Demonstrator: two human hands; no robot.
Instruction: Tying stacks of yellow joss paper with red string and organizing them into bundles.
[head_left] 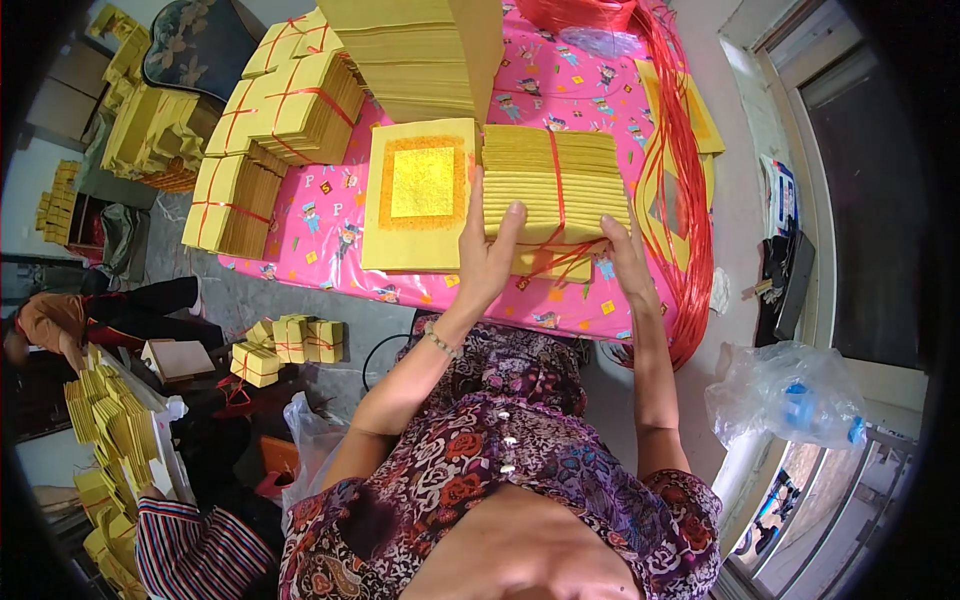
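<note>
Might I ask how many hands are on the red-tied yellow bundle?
2: the left hand at the left end of the bundle, the right hand at its right end; none seems hidden.

Head-worn fisheye view, steeply downward

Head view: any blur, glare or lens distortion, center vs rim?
Head view, center: left hand, right hand and the tied bundle look reasonably sharp, no obvious motion blur; head view, right: bright highlights on the clear plastic bag, door frame bowed by the fisheye; head view, corners: black.
</note>
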